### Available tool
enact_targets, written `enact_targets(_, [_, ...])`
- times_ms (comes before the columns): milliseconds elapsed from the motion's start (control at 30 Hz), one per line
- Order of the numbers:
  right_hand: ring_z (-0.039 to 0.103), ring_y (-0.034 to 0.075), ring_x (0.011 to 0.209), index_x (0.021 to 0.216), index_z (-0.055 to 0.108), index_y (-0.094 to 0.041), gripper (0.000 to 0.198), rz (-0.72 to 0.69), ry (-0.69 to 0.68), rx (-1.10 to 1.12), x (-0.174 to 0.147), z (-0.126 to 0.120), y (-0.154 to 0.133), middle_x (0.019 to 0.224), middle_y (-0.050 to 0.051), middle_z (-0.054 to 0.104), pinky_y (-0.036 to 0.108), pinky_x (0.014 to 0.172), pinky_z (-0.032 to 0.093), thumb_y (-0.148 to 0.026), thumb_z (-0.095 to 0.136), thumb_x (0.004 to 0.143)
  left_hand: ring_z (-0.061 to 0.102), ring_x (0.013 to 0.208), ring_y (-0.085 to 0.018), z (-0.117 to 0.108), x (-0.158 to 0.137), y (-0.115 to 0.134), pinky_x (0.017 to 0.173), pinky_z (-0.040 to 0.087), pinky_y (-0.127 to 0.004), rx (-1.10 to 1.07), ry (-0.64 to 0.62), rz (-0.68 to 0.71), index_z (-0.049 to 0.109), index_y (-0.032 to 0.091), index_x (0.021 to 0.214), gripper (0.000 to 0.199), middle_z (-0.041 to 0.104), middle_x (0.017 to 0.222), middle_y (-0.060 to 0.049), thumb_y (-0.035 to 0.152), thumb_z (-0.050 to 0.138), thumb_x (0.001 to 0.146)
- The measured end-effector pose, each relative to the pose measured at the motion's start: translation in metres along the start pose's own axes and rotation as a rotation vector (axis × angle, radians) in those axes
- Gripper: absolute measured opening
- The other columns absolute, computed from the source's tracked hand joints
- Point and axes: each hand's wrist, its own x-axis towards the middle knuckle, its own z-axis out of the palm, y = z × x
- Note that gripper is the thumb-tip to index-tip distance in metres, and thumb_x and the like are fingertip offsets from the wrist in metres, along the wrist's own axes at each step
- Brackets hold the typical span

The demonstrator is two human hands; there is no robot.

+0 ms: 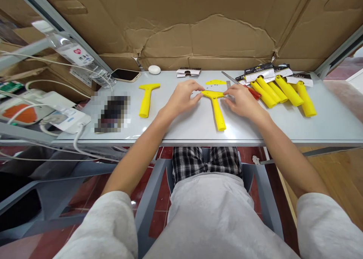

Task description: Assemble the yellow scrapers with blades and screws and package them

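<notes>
Head view: left hand [183,96] pinches left end of middle yellow scraper [217,113], right hand [244,100] right end; scraper lies between hands over tabletop [181,130], handle toward person. Steady work likely wants even pressure, level scraper, fingers clear of tiny pieces [216,85] beside yellow plate [216,82].

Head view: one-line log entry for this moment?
yellow T-shaped tool: on table | left hand: at its left end | right hand: at its right end

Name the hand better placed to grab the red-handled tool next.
Right, most likely: the right hand is beside the red-handled tool; the left hand is farther off, past the yellow tool between them. Both are at that tool's head, so neither looks freer.
</notes>
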Motion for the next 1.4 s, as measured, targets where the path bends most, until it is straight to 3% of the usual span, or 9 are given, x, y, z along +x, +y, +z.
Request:
enact_targets(167, [0.057, 0.043, 0.17, 0.162, 0.071, 0.003, 0.065, 0.088, -0.133, -0.097, -0.04, 0.006, -0.021, 0.177, 0.029, 0.059, 0.061, 0.148, 0.048, -0.038, 0.042, 0.121, 0.069, 0.163, -0.04, 0.017, -0.048, 0.037, 0.144, 0.051, -0.061, 0.078, -0.141, -0.006, 0.076, 0.008, 0.159, 0.052, 0.074, 0.17, -0.026, 0.033, 0.052, 0.121])
enact_targets(300, [0.025, 0.043, 0.192, 0.188, 0.043, 0.006, 0.088, 0.149, -0.259, -0.121, -0.053, 0.012, -0.026, 0.198, 0.027, 0.026, 0.069, 0.159, 0.028, -0.054, 0.032, 0.124, 0.041, 0.187, -0.043, 0.026, -0.063, 0.046, 0.154, 0.035, -0.066, 0.14, -0.249, -0.138, 0.057, 0.004, 0.179, 0.066, 0.043, 0.198, -0.029, 0.04, 0.047, 0.125])
enact_targets(367, [0.018, 0.041, 0.195, 0.192, 0.038, 0.004, 0.091, 0.171, -0.29, -0.135, -0.056, 0.014, -0.026, 0.201, 0.024, 0.019, 0.069, 0.161, 0.023, -0.056, 0.026, 0.124, 0.033, 0.191, -0.042, 0.027, -0.064, 0.046, 0.156, 0.031, -0.066, 0.155, -0.271, -0.18, 0.052, 0.005, 0.183, 0.067, 0.036, 0.201, -0.028, 0.041, 0.043, 0.127])
enact_targets(600, [0.019, 0.04, 0.195, 0.192, 0.039, 0.004, 0.092, 0.177, -0.259, -0.138, -0.059, 0.017, -0.026, 0.2, 0.024, 0.019, 0.071, 0.161, 0.02, -0.054, 0.023, 0.123, 0.038, 0.189, -0.041, 0.032, -0.072, 0.045, 0.156, 0.03, -0.066, 0.158, -0.21, -0.25, 0.058, 0.007, 0.179, 0.066, 0.041, 0.198, -0.027, 0.041, 0.036, 0.128])
enact_targets(800, [0.015, 0.038, 0.196, 0.195, 0.032, 0.003, 0.092, 0.211, -0.296, -0.145, -0.06, 0.013, -0.027, 0.202, 0.021, 0.014, 0.069, 0.162, 0.017, -0.053, 0.023, 0.123, 0.035, 0.19, -0.042, 0.027, -0.073, 0.048, 0.158, 0.026, -0.061, 0.16, -0.256, -0.253, 0.054, 0.001, 0.183, 0.069, 0.036, 0.2, -0.027, 0.038, 0.036, 0.128])
enact_targets(1167, [0.019, 0.041, 0.194, 0.193, 0.036, 0.002, 0.09, 0.158, -0.258, -0.118, -0.067, 0.016, -0.023, 0.201, 0.023, 0.018, 0.074, 0.16, 0.02, -0.054, 0.027, 0.123, 0.036, 0.19, -0.041, 0.031, -0.078, 0.042, 0.157, 0.029, -0.066, 0.129, -0.195, -0.209, 0.058, 0.013, 0.181, 0.063, 0.043, 0.199, -0.022, 0.041, 0.04, 0.128])
enact_targets(1400, [0.016, 0.039, 0.196, 0.195, 0.032, 0.002, 0.091, 0.194, -0.302, -0.153, -0.066, 0.013, -0.028, 0.202, 0.021, 0.014, 0.071, 0.162, 0.017, -0.052, 0.025, 0.123, 0.035, 0.189, -0.045, 0.026, -0.077, 0.049, 0.157, 0.027, -0.067, 0.147, -0.241, -0.22, 0.057, 0.0, 0.18, 0.068, 0.04, 0.198, -0.029, 0.037, 0.036, 0.127])
